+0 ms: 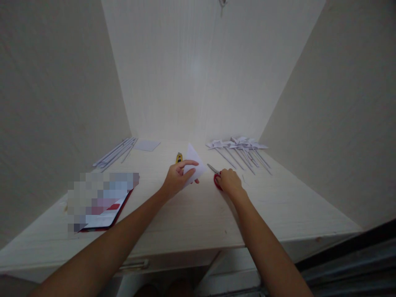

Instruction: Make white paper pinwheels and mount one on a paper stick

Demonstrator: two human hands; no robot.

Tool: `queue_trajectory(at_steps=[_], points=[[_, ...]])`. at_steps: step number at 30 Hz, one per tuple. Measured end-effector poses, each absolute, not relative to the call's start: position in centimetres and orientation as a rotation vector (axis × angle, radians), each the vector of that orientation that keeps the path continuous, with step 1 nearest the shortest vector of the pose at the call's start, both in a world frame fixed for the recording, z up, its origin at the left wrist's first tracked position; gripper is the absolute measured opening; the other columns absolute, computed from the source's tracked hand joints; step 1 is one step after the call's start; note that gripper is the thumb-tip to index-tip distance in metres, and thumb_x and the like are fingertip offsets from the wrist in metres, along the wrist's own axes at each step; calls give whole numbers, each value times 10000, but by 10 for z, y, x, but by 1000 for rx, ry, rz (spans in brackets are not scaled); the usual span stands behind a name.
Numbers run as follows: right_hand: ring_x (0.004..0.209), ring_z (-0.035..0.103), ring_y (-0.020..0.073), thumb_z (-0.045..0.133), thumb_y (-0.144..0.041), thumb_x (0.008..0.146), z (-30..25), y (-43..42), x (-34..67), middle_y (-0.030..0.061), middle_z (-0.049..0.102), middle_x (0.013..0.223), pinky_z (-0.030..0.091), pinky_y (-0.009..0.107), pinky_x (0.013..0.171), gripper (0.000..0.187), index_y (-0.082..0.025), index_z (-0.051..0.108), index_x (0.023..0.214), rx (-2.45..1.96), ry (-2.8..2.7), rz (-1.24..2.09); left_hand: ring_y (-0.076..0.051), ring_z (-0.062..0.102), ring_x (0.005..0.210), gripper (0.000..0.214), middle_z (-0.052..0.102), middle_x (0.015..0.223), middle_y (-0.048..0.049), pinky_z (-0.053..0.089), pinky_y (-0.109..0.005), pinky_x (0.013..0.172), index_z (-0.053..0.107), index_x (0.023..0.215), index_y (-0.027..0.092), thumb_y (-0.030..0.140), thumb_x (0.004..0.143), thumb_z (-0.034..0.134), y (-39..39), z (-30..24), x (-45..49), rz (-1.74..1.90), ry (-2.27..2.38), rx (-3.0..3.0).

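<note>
My left hand pinches a folded piece of white paper between thumb and fingers, above the middle of the table. The paper's top comes to a point. To its right, my right hand is closed at the red handles of a pair of scissors, low over the tabletop. The scissor blades point up and left, towards the paper but apart from it. Just behind my left hand lies a yellow box cutter, partly hidden by the fingers.
Several rolled paper sticks and a paper sheet lie at the back left. Several paper pinwheels on sticks are heaped at the back right. A tablet, partly pixelated, rests at the left. Walls enclose the white table.
</note>
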State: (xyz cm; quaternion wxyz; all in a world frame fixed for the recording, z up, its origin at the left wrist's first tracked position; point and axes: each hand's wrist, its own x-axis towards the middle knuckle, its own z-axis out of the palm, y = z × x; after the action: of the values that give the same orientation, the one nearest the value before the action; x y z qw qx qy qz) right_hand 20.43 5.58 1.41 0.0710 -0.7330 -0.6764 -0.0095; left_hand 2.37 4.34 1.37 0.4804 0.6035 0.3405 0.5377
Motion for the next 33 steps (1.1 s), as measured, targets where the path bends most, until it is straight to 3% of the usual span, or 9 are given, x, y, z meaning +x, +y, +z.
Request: queue_trajectory(at_steps=[5, 9, 14, 17, 21, 24, 27, 33], points=[[967, 581, 324, 467, -209, 822, 14, 57, 206, 254, 605, 1001, 424, 372, 769, 261, -41, 610, 961, -2162, -1953, 92, -146, 655, 577, 278, 654, 746, -54, 508, -223, 521, 542, 899, 129, 277, 687, 645, 46, 9, 22, 1319, 765, 1477], [977, 579, 274, 408, -197, 858, 13, 67, 211, 227, 616, 975, 414, 322, 773, 231, -70, 585, 933, -2083, -1933, 152, -155, 655, 640, 393, 654, 828, -61, 543, -285, 591, 475, 975, 161, 300, 665, 672, 49, 8, 21, 1293, 704, 1513], [793, 571, 170, 530, -316, 801, 14, 77, 215, 101, 584, 908, 431, 267, 657, 307, -121, 421, 1011, -1682, -1717, 452, -165, 628, 778, 551, 564, 1091, -121, 560, -307, 609, 428, 1142, 175, 288, 663, 677, 53, 9, 19, 1290, 606, 1546], [614, 475, 116, 603, -393, 727, 17, 71, 214, 17, 505, 774, 390, 246, 536, 407, -147, 375, 958, -1438, -1660, 742, -175, 618, 805, 605, 476, 1213, -152, 565, -322, 616, 414, 1214, 184, 253, 669, 669, 54, 10, 17, 1267, 573, 1557], [618, 391, 97, 642, -499, 649, 28, 54, 211, -8, 418, 768, 364, 244, 561, 515, -154, 409, 952, -1188, -1774, 926, -169, 624, 757, 641, 501, 1168, -143, 567, -335, 615, 407, 1250, 203, 257, 668, 669, 53, 15, 13, 1244, 609, 1578], [639, 404, 106, 444, -657, 721, 38, 42, 208, 4, 411, 783, 377, 267, 615, 568, -158, 415, 991, -939, -1702, 1171, -162, 627, 738, 666, 540, 1088, -130, 563, -312, 602, 388, 1275, 199, 271, 672, 664, 51, 20, 10, 1233, 656, 1608], [602, 417, 119, 252, -747, 728, 42, 36, 205, 8, 427, 718, 386, 297, 606, 636, -163, 435, 902, -817, -1777, 1469, -145, 625, 708, 681, 570, 1033, -117, 552, -270, 569, 381, 1283, 184, 260, 669, 664, 49, 25, 8, 1230, 682, 1606], [564, 430, 114, 212, -749, 737, 36, 34, 204, 14, 472, 696, 382, 287, 569, 644, -169, 442, 899, -842, -1979, 1553, -122, 618, 679, 670, 592, 1025, -91, 542, -236, 548, 379, 1288, 195, 230, 677, 651, 47, 31, 4, 1247, 716, 1589]])
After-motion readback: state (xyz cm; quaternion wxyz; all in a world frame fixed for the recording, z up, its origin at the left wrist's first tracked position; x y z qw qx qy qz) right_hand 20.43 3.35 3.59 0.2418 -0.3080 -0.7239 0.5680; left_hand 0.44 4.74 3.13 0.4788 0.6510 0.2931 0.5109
